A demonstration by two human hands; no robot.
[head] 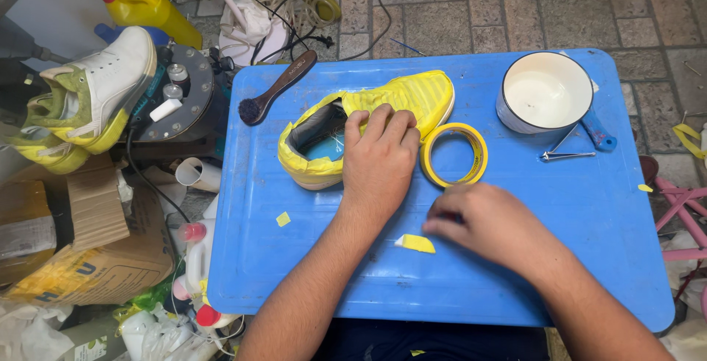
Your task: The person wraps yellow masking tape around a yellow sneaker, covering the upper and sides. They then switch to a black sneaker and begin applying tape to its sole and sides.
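Shoe (366,127), wrapped in yellow tape, lies on the blue counter (515,258), its middle hidden under the left hand (379,158), fingers spread flat. Right hand (482,221) pinches something unclear beside the tape roll (454,155); brush (276,87) and pot (545,92) sit behind.

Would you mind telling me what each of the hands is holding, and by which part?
The left hand presses down on the side of the tape-wrapped shoe. The right hand pinches something small on the blue table near a yellow tape scrap; what it grips cannot be told.
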